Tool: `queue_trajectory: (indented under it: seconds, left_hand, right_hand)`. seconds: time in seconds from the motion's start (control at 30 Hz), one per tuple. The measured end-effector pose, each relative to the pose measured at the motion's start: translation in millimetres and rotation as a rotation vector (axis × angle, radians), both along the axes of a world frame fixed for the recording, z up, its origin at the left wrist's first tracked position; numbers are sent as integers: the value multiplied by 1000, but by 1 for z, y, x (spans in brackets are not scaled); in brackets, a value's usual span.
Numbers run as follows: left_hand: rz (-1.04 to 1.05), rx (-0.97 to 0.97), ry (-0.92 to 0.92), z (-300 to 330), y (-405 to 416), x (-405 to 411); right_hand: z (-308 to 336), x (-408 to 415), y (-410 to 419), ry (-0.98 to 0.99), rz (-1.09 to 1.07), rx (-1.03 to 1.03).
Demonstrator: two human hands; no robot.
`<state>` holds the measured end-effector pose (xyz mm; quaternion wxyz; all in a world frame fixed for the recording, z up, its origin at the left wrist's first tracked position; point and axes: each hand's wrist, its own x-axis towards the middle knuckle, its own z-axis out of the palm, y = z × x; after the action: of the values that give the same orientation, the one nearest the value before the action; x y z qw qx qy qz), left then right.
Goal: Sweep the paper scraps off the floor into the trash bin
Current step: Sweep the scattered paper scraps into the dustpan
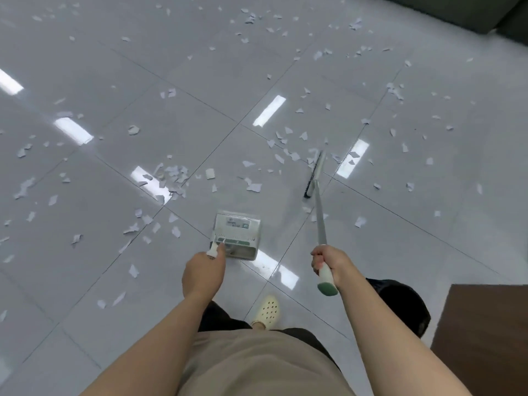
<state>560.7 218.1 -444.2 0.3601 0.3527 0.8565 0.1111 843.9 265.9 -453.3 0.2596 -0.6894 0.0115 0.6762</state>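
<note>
Glossy grey floor tiles carry paper scraps, too many to count. One broom runs away from the person, its head on the floor among scraps, gripped by the right hand. One dustpan sits beside it, mouth pointing away, its handle held by the left hand; its contents are unclear.

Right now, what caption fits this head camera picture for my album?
Left hand holds the dustpan, right hand grips the broom, paper scraps everywhere.
</note>
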Motion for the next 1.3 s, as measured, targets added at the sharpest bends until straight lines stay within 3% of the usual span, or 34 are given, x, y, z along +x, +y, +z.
queue_trajectory:
  seconds: [0.2, 0.33, 0.6, 0.67, 0.73, 0.83, 1.07, 1.2, 1.3]
  left_hand:
    - [-182, 12, -1, -8, 25, 20]
    - [-326, 13, 8, -18, 42, 35]
    - [-573, -7, 72, -27, 107, 41]
    - [-631, -12, 103, -30, 124, 40]
    - [-649, -21, 114, -34, 139, 34]
    - [-605, -31, 103, -38, 158, 23]
    - [-319, -62, -133, -45, 191, 36]
    - [37, -89, -221, -46, 199, 23]
    - [116, -105, -142, -40, 205, -1]
  right_hand:
    - [2, 56, -15, -238, -80, -15]
    - [3, 91, -6, -275, -219, -70]
    - [-5, 122, 27, -252, -301, -168]
    - [-4, 111, 47, -218, -244, -215]
    - [-4, 86, 64, -203, 8, -275]
    - [-1, 31, 84, -138, 332, -326]
    - [4, -65, 127, 126, 430, -323]
    - [-7, -60, 171, 297, 258, -298]
    - [-14, -35, 191, 435, 103, -274]
